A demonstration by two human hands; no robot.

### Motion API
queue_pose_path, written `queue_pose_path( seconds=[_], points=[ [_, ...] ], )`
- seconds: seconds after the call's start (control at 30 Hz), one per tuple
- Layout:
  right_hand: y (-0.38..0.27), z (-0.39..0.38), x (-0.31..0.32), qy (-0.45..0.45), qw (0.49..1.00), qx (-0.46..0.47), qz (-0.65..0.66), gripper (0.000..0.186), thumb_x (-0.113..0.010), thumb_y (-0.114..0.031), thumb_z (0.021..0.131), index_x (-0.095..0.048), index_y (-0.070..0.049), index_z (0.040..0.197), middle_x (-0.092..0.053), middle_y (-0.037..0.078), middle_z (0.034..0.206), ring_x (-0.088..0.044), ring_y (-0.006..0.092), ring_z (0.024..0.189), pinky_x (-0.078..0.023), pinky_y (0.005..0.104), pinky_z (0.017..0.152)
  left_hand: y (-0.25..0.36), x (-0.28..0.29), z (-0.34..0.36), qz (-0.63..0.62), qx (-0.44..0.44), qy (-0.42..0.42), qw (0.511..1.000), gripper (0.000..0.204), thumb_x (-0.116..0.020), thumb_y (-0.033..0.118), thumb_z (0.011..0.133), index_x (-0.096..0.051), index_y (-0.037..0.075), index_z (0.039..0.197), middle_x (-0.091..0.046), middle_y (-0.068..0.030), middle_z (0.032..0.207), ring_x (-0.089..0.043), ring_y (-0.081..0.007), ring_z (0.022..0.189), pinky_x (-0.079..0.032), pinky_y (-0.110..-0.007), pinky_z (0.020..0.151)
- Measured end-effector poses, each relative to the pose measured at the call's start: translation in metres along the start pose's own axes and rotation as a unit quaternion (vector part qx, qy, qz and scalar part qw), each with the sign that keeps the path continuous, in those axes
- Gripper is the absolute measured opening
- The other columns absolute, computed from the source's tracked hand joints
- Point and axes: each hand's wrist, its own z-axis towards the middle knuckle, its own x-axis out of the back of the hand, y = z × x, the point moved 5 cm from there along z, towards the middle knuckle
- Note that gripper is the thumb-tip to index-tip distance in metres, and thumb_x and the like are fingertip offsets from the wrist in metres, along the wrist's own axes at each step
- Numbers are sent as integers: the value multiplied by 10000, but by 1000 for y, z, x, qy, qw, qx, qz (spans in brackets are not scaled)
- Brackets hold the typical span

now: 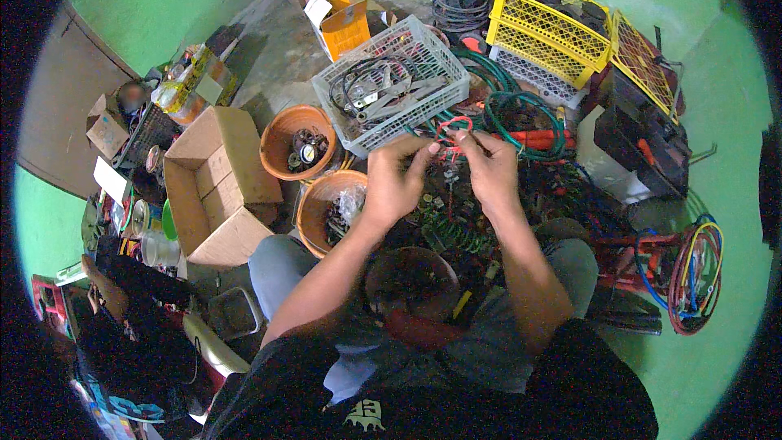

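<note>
Both my hands are raised in front of me over a cluttered pile of parts. My left hand (397, 177) is closed, its thumb and fingertips pinching one side of a thin red wire or cord (456, 120). Across from it, my right hand (494, 169) pinches the other side of that red strand, which curves in a small loop above my fingertips. Just behind the hands stands a grey plastic crate (349, 140) with a scissor-like metal frame (407, 99) and black cable in it. Below my hands lies a coiled green hose (456, 238) among small dark parts.
Two orange-brown buckets (273, 143) of small parts stand left of the crate, beside an open cardboard box (191, 212). Yellow crates (550, 41) are stacked at the back right, near a black toolbox (631, 151). Coiled hoses (692, 277) lie right. Another person's hand (106, 285) shows at lower left.
</note>
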Motion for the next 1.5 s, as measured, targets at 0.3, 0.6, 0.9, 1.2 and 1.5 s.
queue_pose_path(
  seconds=[0.3,0.6,0.9,1.2,1.5],
  points=[
    [21,3,9,99,984,69,-135,227,-638,-186,909,-719,22,950,-692,118,893,-637,194,798,-485,343,769,-6,-10,2,-132,199,-127,963,301,-575,248,982,-701,-13,904,-637,-18,781,-526,-90,753,-419,-257,747],
    [31,12,33,127,986,-105,27,220,-566,-103,959,-642,83,1048,-643,126,1024,-643,174,865,-604,327,718,-6,9,7,-368,256,-174,877,680,-335,552,1006,-691,-23,936,-498,-48,587,-541,-195,723,-407,-336,727],
    [21,10,41,200,968,-95,117,189,-566,-66,927,-627,108,971,-631,155,921,-645,202,747,-632,320,613,-29,24,12,-346,372,-133,851,589,-460,514,985,-644,-21,820,-453,-24,501,-598,-216,721,-448,-342,767],
    [39,15,77,280,935,-124,178,161,-587,-77,911,-614,82,917,-627,122,798,-634,198,637,-618,323,570,-23,52,27,-683,233,-92,686,375,-515,418,986,-550,77,833,-419,-6,630,-477,-192,665,-393,-337,698],
    [25,8,93,314,928,-111,165,248,-546,-104,958,-609,117,1051,-610,135,896,-619,187,784,-617,347,693,-77,56,12,-247,396,-16,884,468,-544,398,953,-559,-14,1175,-620,-174,1072,-583,-283,996,-462,-414,869]
  ],
)
